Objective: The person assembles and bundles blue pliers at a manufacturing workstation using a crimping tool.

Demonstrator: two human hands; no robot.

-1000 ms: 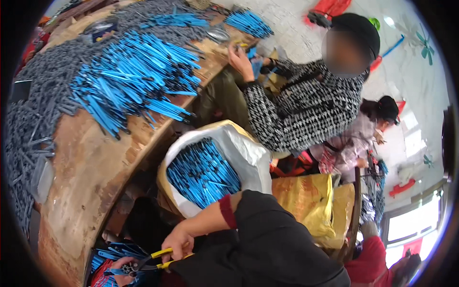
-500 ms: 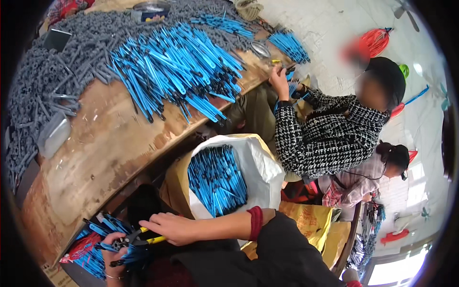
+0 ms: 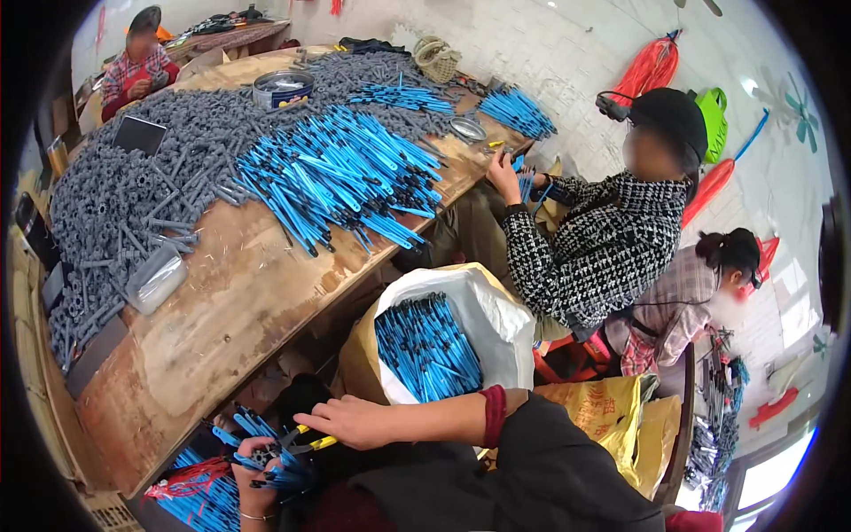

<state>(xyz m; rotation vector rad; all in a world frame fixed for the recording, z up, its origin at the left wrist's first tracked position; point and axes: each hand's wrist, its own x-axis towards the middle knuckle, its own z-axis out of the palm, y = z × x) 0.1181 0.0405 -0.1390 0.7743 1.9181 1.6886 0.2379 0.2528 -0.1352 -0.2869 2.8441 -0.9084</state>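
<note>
My left hand (image 3: pixel 253 454) is closed round several blue plastic strips with black ends (image 3: pixel 288 472), low at the left below the table edge. My right hand (image 3: pixel 353 422) grips pliers with yellow handles (image 3: pixel 324 442), their jaws pointing at the black ends in my left hand. Exactly what the jaws touch is too small to make out. Under my left hand lie more blue strips (image 3: pixel 199 505) with red strands (image 3: pixel 193 477) over them. Just beyond my right forearm stands a white-lined sack (image 3: pixel 510 324) filled with similar blue strips (image 3: pixel 428 346).
The wooden table (image 3: pixel 208 328) carries a big heap of grey plastic parts (image 3: pixel 115 213), a pile of blue strips (image 3: pixel 341 177), a round tin (image 3: pixel 284 89) and a clear plastic box (image 3: pixel 158 279). A co-worker in a checked jacket (image 3: pixel 603 235) sits at right; yellow sacks (image 3: pixel 603 417) lie nearer.
The whole view has shifted, so the scene and both hands sit farther right, and a co-worker shows at far left. Both hands keep their hold on the strips and pliers.
</note>
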